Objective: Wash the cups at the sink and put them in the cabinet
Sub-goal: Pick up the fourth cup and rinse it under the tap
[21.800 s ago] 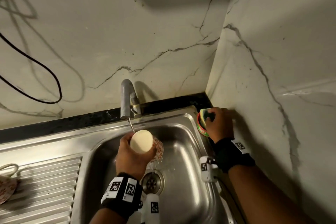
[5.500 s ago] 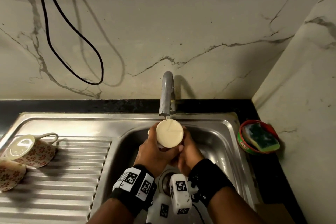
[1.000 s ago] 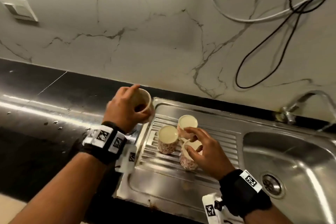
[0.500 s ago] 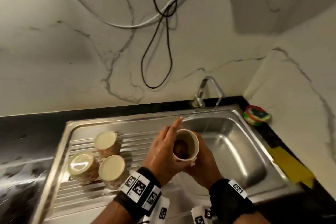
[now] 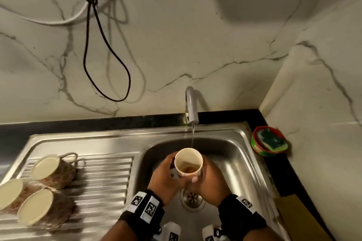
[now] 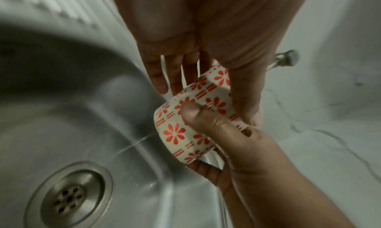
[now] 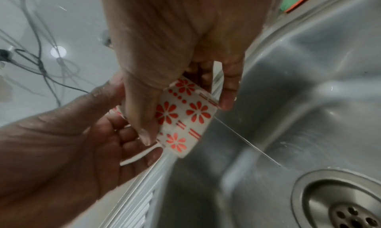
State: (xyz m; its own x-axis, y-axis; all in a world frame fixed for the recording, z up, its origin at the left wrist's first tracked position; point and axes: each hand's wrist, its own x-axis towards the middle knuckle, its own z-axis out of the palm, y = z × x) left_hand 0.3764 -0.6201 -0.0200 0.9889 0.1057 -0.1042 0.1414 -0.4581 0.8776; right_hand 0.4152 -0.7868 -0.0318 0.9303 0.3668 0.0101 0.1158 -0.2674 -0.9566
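Both hands hold one white cup with red flowers (image 5: 188,162) upright over the sink basin (image 5: 235,162), a brown residue in its bottom. My left hand (image 5: 166,174) wraps its left side, thumb and fingers round the wall (image 6: 185,125). My right hand (image 5: 209,180) grips the right side, thumb pressed on the pattern (image 7: 185,117). A thin stream of water (image 5: 193,137) falls from the tap (image 5: 191,107) at the cup's far rim. Three more cups (image 5: 45,166) stand upside down on the drainboard.
A red bowl with a green sponge (image 5: 270,141) sits on the counter at the sink's right corner. The drain (image 5: 193,197) lies below the hands. Cables (image 5: 105,45) hang on the marble wall. A yellow cloth (image 5: 293,211) lies at the right edge.
A second ago the left hand lifted this cup from the left end of the drainboard. Both hands then carried it right, and it is now under the running tap.
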